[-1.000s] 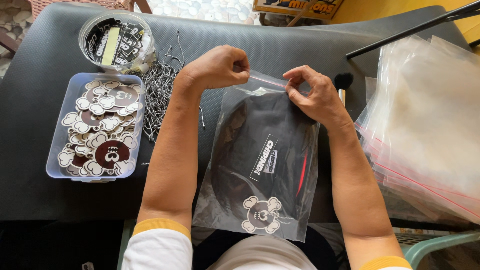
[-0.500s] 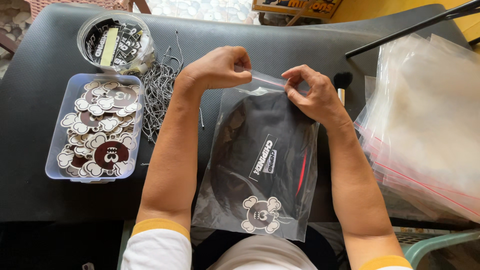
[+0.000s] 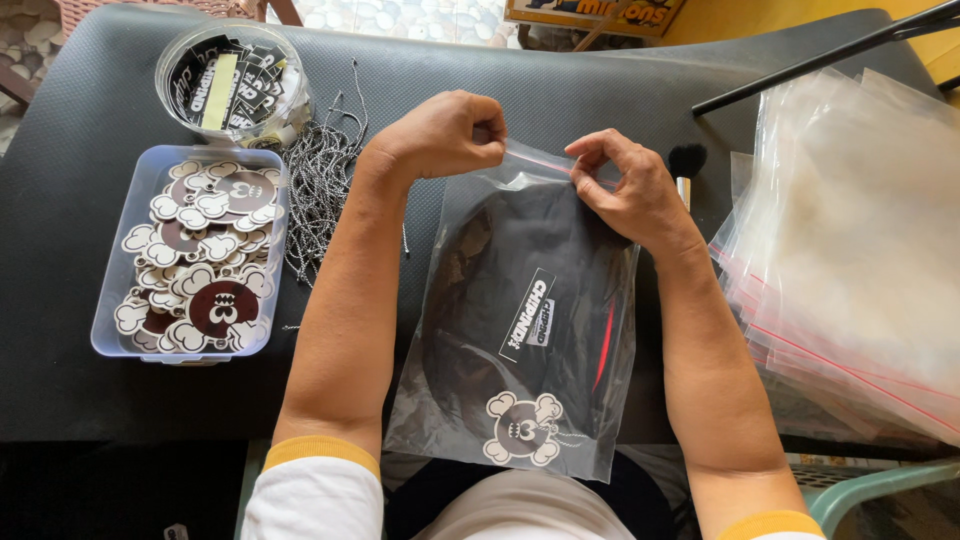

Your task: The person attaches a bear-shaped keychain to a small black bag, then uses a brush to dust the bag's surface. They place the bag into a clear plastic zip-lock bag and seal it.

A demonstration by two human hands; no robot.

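Clear zip bag (image 3: 520,330), dark garment inside

Both forearms reach forward, bare below short yellow-cuffed sleeves. The left hand (image 3: 440,135) is curled into a fist, the right hand (image 3: 625,190) pinches with bent fingertips, knuckles up.

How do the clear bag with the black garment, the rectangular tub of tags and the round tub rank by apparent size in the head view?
1. Clear bag
2. Rectangular tub
3. Round tub
The bag is nearest the camera, so it may look oversized.
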